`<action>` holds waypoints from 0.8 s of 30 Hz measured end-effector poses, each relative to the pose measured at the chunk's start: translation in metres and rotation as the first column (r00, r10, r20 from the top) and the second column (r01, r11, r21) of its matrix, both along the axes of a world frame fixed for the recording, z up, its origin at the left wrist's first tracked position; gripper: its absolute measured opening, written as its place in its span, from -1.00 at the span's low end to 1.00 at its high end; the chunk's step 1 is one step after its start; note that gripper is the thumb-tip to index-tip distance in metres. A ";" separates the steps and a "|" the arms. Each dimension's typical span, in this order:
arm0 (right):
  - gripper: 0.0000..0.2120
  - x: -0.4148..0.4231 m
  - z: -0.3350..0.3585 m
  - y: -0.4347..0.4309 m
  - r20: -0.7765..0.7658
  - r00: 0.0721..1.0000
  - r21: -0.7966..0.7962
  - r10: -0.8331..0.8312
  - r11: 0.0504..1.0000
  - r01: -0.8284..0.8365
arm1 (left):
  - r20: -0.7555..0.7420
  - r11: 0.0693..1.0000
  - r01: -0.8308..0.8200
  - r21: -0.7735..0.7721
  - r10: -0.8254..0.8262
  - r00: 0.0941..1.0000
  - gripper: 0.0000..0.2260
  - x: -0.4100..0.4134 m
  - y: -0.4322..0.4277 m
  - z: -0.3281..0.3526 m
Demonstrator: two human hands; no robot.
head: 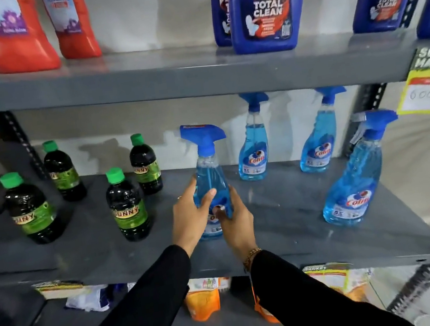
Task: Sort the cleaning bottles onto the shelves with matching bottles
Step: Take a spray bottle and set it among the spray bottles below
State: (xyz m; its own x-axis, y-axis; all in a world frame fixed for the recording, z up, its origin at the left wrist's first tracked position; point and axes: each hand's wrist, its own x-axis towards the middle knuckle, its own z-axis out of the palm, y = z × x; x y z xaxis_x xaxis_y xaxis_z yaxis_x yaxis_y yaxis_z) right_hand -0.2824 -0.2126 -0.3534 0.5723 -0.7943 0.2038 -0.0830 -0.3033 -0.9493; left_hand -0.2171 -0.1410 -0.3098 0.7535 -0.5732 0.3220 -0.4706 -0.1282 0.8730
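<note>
A blue Colin spray bottle (208, 174) stands upright on the middle grey shelf (282, 208), near its centre. My left hand (191, 218) wraps its left side and my right hand (236, 221) grips its lower right side. Three matching blue spray bottles stand to the right: one at the back (252, 144), another at the back right (319, 141), a third near the front right (353, 180). Several dark bottles with green caps (126, 207) fill the left half of the same shelf.
On the top shelf (169, 75) stand red bottles (16, 35) on the left and dark blue Harpic bottles (267, 5) on the right. Yellow price tags (429, 93) hang at both shelf ends. Orange pouches (203, 301) lie on the shelf below.
</note>
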 end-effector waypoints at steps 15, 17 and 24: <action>-0.49 -0.092 0.001 -0.090 -0.068 0.984 -0.014 -0.162 0.987 0.162 | -0.043 0.964 0.259 0.060 -0.257 0.965 -0.51 -0.054 -0.091 -0.012; -0.52 -0.093 -0.001 -0.091 -0.064 0.985 0.008 -0.160 0.987 0.160 | -0.025 0.966 0.248 0.069 -0.246 0.969 -0.51 -0.056 -0.090 -0.012; -0.50 -0.093 -0.007 -0.091 -0.054 0.988 0.049 -0.144 0.988 0.146 | 0.013 0.972 0.205 0.113 -0.207 0.978 -0.52 -0.066 -0.089 -0.011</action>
